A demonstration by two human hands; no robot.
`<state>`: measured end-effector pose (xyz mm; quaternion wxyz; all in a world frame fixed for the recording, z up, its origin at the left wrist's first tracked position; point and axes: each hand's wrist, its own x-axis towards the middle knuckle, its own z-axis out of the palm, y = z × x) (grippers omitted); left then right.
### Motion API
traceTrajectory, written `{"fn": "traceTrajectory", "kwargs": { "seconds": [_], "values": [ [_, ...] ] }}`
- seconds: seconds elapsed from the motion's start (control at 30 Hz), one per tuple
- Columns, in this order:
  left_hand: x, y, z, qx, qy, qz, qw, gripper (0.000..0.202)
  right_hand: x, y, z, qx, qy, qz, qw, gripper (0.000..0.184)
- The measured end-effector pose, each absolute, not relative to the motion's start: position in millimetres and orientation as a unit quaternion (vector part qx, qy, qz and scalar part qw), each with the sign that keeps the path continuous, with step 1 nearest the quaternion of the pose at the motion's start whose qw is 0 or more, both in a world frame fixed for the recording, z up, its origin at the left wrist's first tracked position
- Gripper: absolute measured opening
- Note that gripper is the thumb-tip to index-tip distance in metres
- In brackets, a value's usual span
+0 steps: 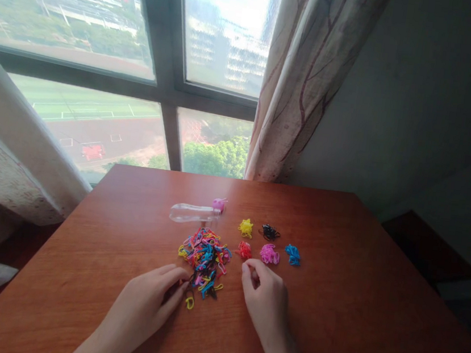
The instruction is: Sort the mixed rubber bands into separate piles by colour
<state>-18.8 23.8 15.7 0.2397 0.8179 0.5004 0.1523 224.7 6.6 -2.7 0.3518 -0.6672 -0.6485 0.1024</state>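
A mixed heap of small coloured rubber bands point(205, 256) lies on the wooden table point(331, 303). My left hand point(146, 303) rests at the heap's near left edge, fingers curled and pinching at bands there. My right hand point(265, 300) lies just right of the heap, fingers curled in a loose pinch below the red pile; what it holds is too small to make out. Beyond it sit small sorted piles: red point(245, 250), pink point(269, 254), blue point(293, 254), yellow point(246, 227) and black point(269, 232).
A clear plastic bottle point(194, 213) with a pink cap lies on its side behind the heap. Curtains hang at the left and at the back right of the window. The table's right edge drops off beside a dark wall.
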Motion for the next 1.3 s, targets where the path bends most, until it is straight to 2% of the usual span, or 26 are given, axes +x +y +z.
{"fn": "traceTrajectory", "kwargs": {
  "seconds": [0.27, 0.8, 1.3],
  "values": [
    [-19.6, 24.7, 17.8, 0.817, 0.5, 0.137, 0.254, 0.02, 206.8, -10.0, -18.3, -0.651, -0.683, 0.111, 0.312, 0.021],
    [-19.2, 20.4, 28.2, 0.839, 0.471, 0.077, 0.262, 0.014, 206.6, -9.7, -20.8, -0.651, -0.68, 0.128, 0.313, 0.018],
    [-21.7, 25.0, 22.3, 0.812, 0.458, 0.16, 0.325, 0.017, 206.4, -9.9, -18.5, -0.647, -0.682, 0.127, 0.317, 0.018]
  ]
}}
